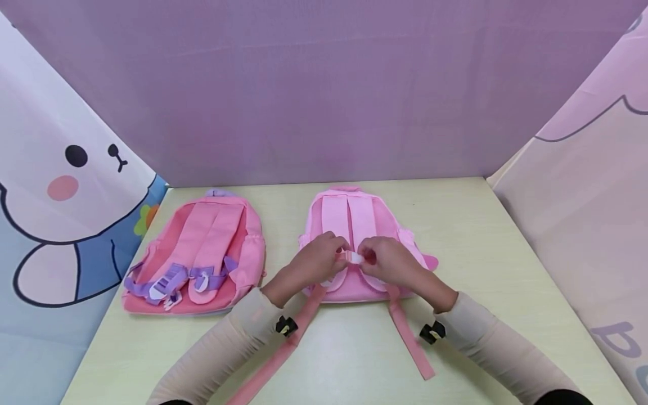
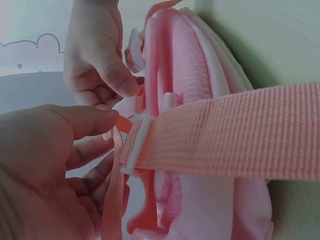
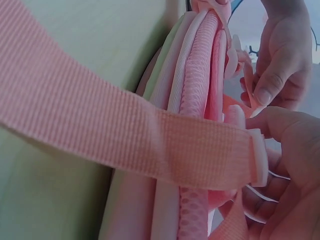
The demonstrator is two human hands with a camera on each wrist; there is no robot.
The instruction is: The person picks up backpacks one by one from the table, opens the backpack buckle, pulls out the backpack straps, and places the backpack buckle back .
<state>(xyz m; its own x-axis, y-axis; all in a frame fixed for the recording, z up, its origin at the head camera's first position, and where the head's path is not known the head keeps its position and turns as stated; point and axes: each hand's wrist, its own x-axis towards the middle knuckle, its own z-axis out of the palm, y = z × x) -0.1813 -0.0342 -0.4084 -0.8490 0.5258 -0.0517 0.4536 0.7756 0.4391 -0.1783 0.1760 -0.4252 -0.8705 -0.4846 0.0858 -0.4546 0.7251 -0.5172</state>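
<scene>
A light pink backpack (image 1: 361, 216) lies on the table with its shoulder straps facing up. Over its middle, both hands meet at a small white buckle (image 1: 356, 257) on a narrow salmon strap. My left hand (image 1: 320, 259) pinches the strap at the buckle's left side, thumb against fingertips. My right hand (image 1: 388, 260) pinches the buckle's right side, its fingers bent. In the left wrist view a wide salmon webbing strap (image 2: 240, 135) crosses in front of the left hand through a pale slider (image 2: 139, 145). A similar pale slider (image 3: 259, 157) sits beside the right hand.
A darker pink backpack (image 1: 212, 219) with purple straps and white buckles lies at the left. Two salmon strap ends, left (image 1: 298, 332) and right (image 1: 409, 337), trail toward the front of the table (image 1: 481, 247). A purple panel (image 1: 324, 95) stands behind; printed cloths flank both sides.
</scene>
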